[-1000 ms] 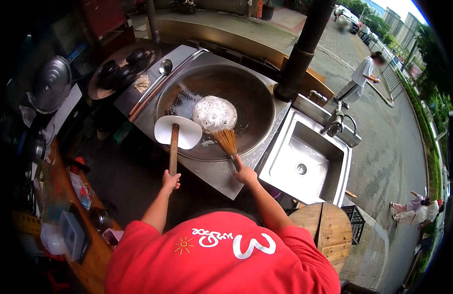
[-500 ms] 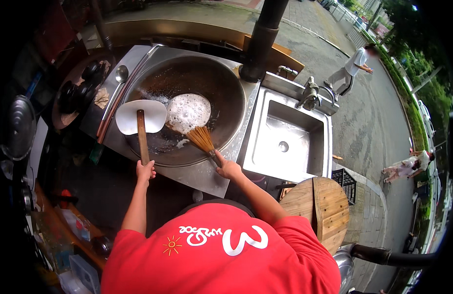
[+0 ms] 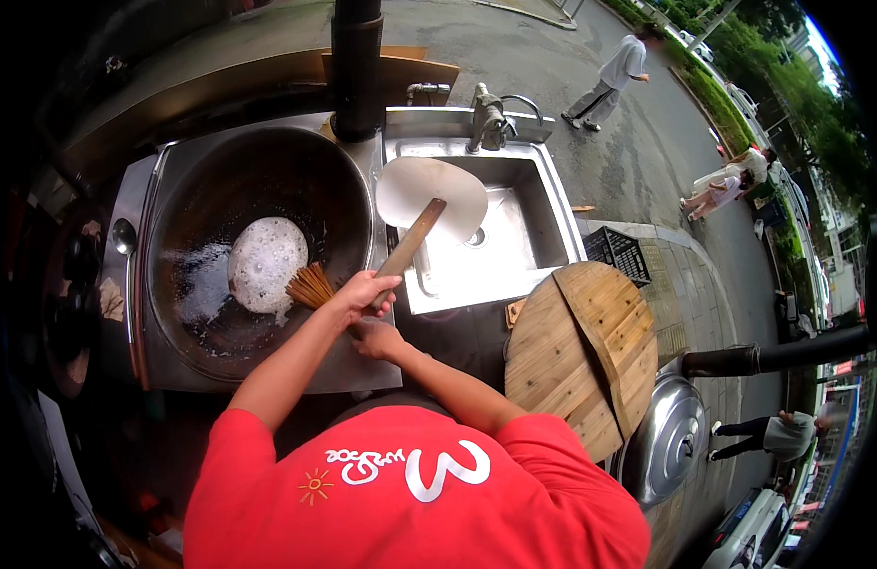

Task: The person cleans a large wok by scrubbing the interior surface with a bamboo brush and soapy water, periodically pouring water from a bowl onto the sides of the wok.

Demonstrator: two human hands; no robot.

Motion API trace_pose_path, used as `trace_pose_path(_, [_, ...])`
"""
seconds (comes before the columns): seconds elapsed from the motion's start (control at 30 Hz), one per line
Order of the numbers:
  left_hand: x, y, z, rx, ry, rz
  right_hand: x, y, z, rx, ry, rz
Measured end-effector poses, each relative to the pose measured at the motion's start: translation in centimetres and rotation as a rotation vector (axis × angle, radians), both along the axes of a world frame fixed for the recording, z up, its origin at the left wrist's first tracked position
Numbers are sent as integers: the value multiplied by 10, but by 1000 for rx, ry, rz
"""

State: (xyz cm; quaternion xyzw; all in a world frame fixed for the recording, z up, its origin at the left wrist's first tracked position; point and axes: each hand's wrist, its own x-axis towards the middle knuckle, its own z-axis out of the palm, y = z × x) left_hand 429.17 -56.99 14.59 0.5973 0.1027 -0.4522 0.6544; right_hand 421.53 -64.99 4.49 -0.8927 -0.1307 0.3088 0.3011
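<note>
The person in the red shirt (image 3: 533,484) has the left hand (image 3: 370,290) wrapped round the wooden handle of a wide white scoop (image 3: 410,185); the blade hangs ahead and to the right of that hand, over the steel sink (image 3: 510,251). The right hand (image 3: 377,339), just behind the left, is clenched on a straw brush (image 3: 311,284), most of its handle hidden, the bristles poking out leftward from both hands. Just left of those bristles I see a round patch of white foam (image 3: 268,264) in the big wok (image 3: 320,190), which is set in the steel table (image 3: 348,372). Farther left of the hands lies a ladle (image 3: 125,237); to their right, a round wooden lid (image 3: 581,356).
</note>
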Motion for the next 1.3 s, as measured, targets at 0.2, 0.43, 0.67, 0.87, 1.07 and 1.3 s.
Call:
trace_pose_path(0.2, [17,-159,-74,15,146,-4,3,-10,-19,669,-137,6])
trace_pose_path(0.43, [21,-244,-141,44,289,80,6,-47,59,408,269,159])
trace_pose_path(0.67, [22,-265,-161,54,368,-112,3,-53,5,449,-67,96])
trace_pose_path(0.87, [22,-250,-147,208,290,-281,14,-57,27,486,81,198])
trace_pose_path(1.07, [5,-180,-74,116,-221,-340,-12,-28,-86,725,-299,-153])
trace_pose_path(1.3, [-68,40,-32,408,-153,35,-1,-32,-5,395,6,-187])
